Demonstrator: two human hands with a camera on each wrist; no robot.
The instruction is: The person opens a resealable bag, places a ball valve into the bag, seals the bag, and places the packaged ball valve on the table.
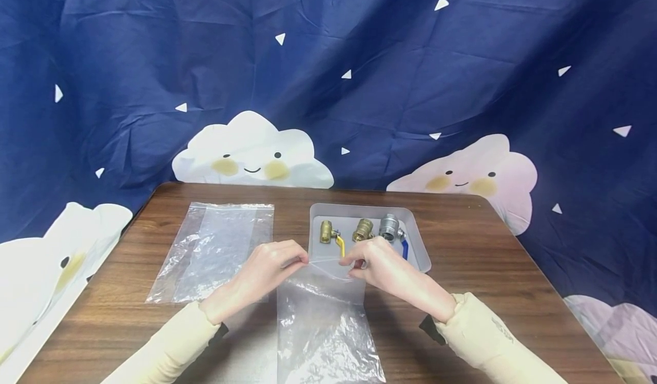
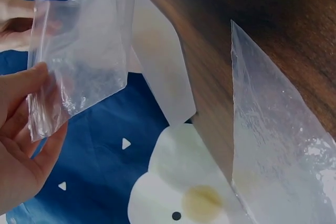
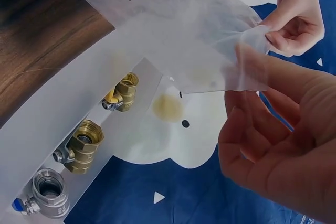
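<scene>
Between my two hands hangs a clear plastic zip bag (image 1: 323,327), its top edge parted a little and its lower part lying toward me over the table. My left hand (image 1: 274,261) pinches one top corner between thumb and fingers; the left wrist view shows the bag (image 2: 86,51) at those fingertips. At the opposite top corner my right hand (image 1: 377,261) pinches the bag's edge, and the right wrist view shows the film (image 3: 184,40) stretched between both hands. Just beyond the hands, a white tray (image 1: 421,250) holds a small brass ball valve (image 1: 325,231), a larger brass valve (image 1: 363,229) and a silver valve (image 1: 389,227).
A second clear bag (image 1: 220,247) lies flat on the wooden table (image 1: 477,247), left of the tray. Near the front left, another translucent sheet (image 1: 246,350) is partly covered by my left forearm. A dark blue curtain (image 1: 308,76) with clouds hangs behind the table.
</scene>
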